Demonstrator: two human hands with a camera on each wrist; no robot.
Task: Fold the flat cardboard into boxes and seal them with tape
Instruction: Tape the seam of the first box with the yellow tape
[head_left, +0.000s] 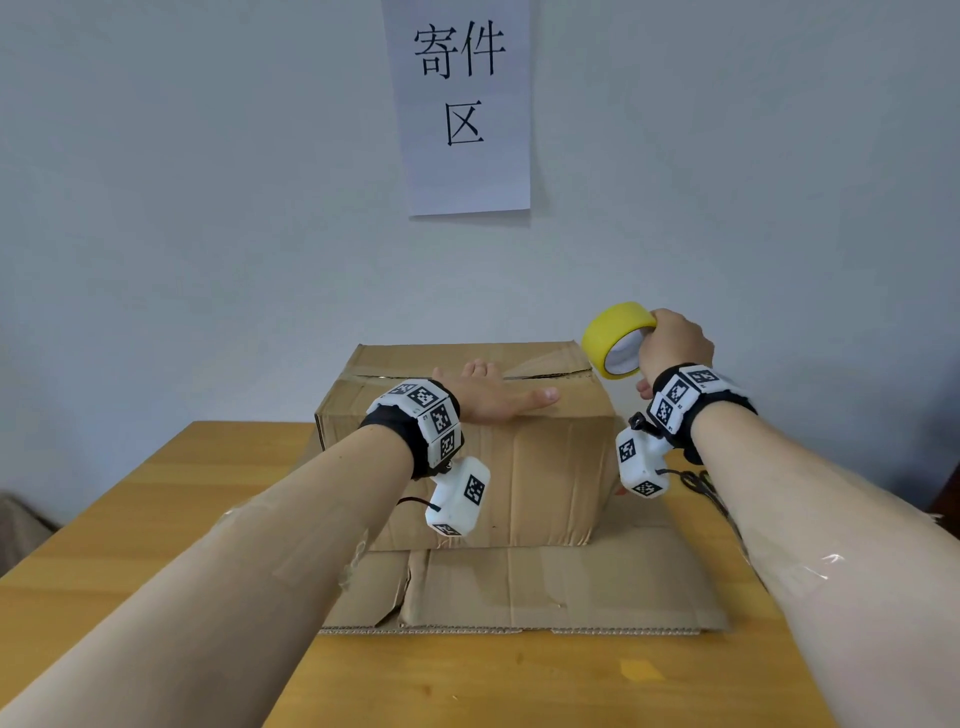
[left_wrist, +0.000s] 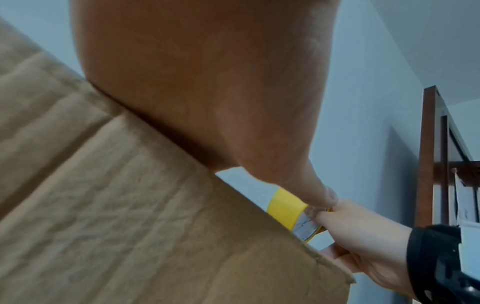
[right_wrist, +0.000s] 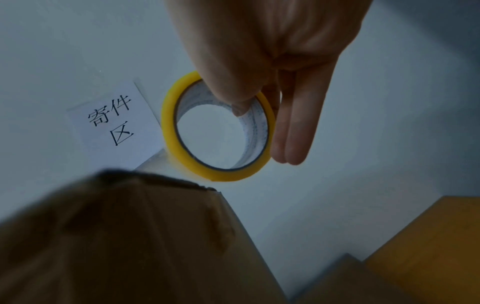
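Observation:
A brown cardboard box (head_left: 545, 467) stands folded up on the wooden table, its top flaps meeting along a seam. My left hand (head_left: 493, 395) lies flat on the top with straight fingers, pressing the flaps down; in the left wrist view the palm (left_wrist: 207, 82) covers the box edge (left_wrist: 130, 205). My right hand (head_left: 675, 343) holds a yellow tape roll (head_left: 615, 332) just above the box's right top corner. In the right wrist view the thumb hooks inside the tape roll (right_wrist: 218, 127) and a clear strip runs from the roll to the box (right_wrist: 116, 236).
A flat sheet of cardboard (head_left: 545, 587) lies under the box toward the table's front. The table (head_left: 156, 519) stands against a pale wall bearing a printed paper sign (head_left: 462, 104). A wooden frame (left_wrist: 428, 154) stands to the right.

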